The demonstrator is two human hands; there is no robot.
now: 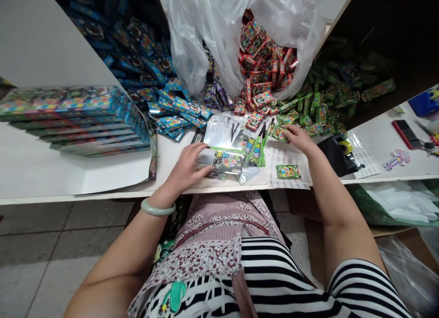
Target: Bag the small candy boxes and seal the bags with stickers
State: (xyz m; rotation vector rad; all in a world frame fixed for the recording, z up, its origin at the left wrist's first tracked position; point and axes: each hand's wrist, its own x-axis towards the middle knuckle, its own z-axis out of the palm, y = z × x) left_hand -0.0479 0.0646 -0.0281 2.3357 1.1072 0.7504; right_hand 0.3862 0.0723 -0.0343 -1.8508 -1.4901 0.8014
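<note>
My left hand [187, 169] has thumb and fingers apart over the left end of a printed clear-window plastic pouch [229, 162], which lies near the table's front edge. Fingers of my right hand [297, 137] are closed at the right end of a small green candy box [275, 132]. Another green box [288, 171] lies below it on a sheet of small printed labels [273, 157]. Between the hands, more flat pouches [253, 149] overlap, some with green edges.
Loose blue boxes [180, 110] lie at the left, purple ones [218, 96] in the middle. Red boxes [262, 75] spill from a clear plastic bag [219, 29]. Green boxes [317, 107] are heaped right. Stacked display boxes [75, 116] stand far left; a black tape dispenser [338, 155] sits right.
</note>
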